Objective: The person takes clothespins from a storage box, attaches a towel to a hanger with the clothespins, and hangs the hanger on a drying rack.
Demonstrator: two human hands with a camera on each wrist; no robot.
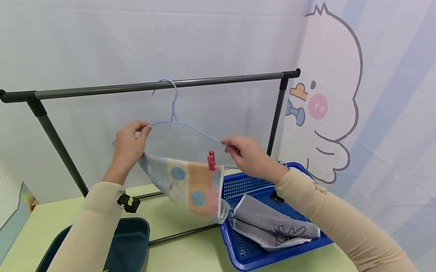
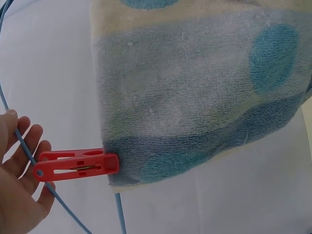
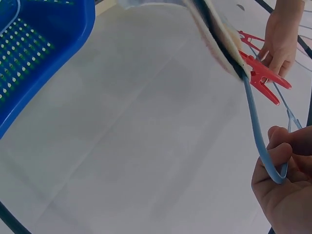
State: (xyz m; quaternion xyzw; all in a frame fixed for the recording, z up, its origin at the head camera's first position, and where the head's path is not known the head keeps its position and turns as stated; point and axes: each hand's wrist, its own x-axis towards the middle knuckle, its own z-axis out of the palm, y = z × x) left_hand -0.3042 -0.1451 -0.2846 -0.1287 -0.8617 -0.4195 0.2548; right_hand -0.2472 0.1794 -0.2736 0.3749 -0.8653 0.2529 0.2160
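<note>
A light blue wire hanger (image 1: 197, 131) has its hook over the black rack bar (image 1: 97, 90). My left hand (image 1: 129, 143) pinches the hanger's left arm between thumb and fingers. Its right corner is gripped by my right hand (image 1: 249, 155). A small towel (image 1: 177, 182) with pastel stripes and blue dots hangs folded over the hanger's lower bar. One red clothespin (image 1: 211, 160) clamps the towel near its right edge. Another red clothespin (image 2: 78, 163) clips the other edge, close to my left fingers in the left wrist view.
At the right, a blue perforated basket (image 1: 239, 264) holds a folded grey cloth (image 1: 271, 223). A dark green tub (image 1: 143, 245), with small yellow-green items inside, stands at the left under my forearm. The rack's lower bar (image 1: 184, 234) runs across the pale green table (image 1: 188, 267).
</note>
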